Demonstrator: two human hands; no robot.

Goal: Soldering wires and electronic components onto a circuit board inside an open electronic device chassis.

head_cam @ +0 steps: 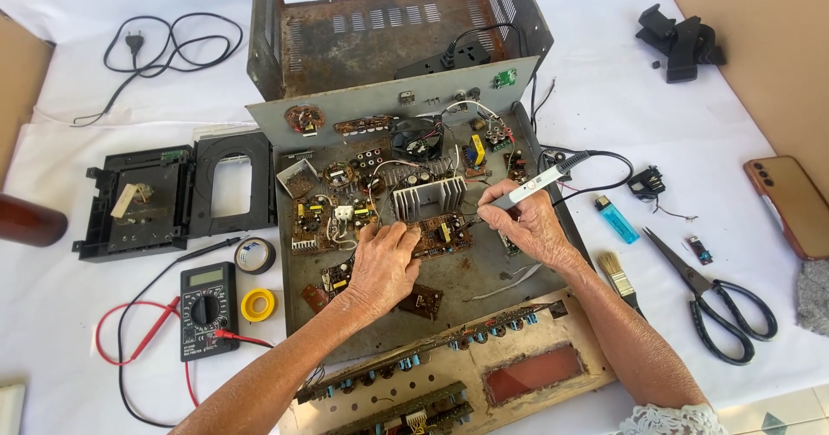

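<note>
The amplifier chassis [449,280] lies opened up in the middle of the table [604,107], its rusty cover [380,29] lifted off and standing behind it toward the far edge, and its front panel [484,366] folded down toward the near edge, so the stripping-down looks done and the work is now on the boards inside. The right hand [527,223] grasps a white soldering iron [540,180] like a pen, fingers closed round it, with the tip down at a small circuit board [442,235] just in front of the finned heat sink [429,198]. The left hand [384,262] rests flat on the chassis, fingers curled loosely with their tips pressing the near edge of that board; it grips nothing. Whether a joint is being made or undone I cannot tell; the tip itself is too small to read. Nothing is closed up again: boards and wires lie exposed, and a black disc tray [177,198] sits apart near the left edge. A multimeter [207,310] with red leads and two tape rolls [256,280] lie left of the chassis, a brush [617,275], blue lighter [617,219] and scissors [717,301] to its right, all untouched.
</note>
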